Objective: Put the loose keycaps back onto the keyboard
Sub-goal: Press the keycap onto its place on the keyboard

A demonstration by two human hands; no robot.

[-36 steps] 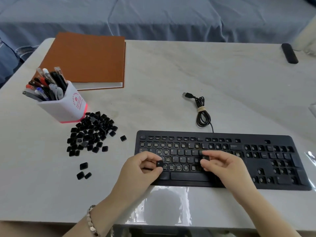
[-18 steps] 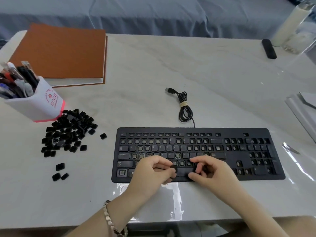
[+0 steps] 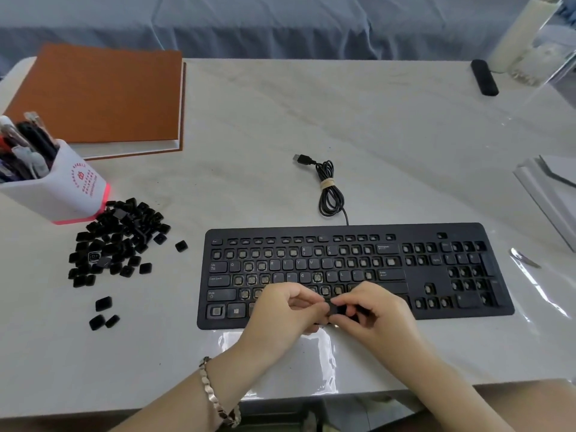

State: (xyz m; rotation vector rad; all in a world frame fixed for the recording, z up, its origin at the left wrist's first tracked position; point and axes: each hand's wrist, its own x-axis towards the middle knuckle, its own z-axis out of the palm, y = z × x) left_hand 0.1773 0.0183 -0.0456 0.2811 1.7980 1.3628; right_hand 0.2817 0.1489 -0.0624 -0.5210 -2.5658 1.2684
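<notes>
Table (image 3: 280, 120) bears keyboard (image 3: 414, 277) running left-right; right hand (image 3: 378, 316) pinches keycap (image 3: 338, 308).

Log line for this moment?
left hand, right hand pinch small black keycap | above black keyboard, front row | loose black keycap pile beside keyboard

Orange notebook (image 3: 96, 95) lies far left on the white table (image 3: 389, 135), pen cup (image 3: 62, 188) just nearer; far right, a black bar (image 3: 484, 77) beside a white cylinder (image 3: 517, 32).

Left hand (image 3: 282, 310) and right hand (image 3: 378, 311) hide near-edge middle keys of the keyboard (image 3: 436, 233); the keycap (image 3: 338, 309) between them shows partly, legend unreadable. Pen cup (image 3: 62, 190) cut off at left.
</notes>
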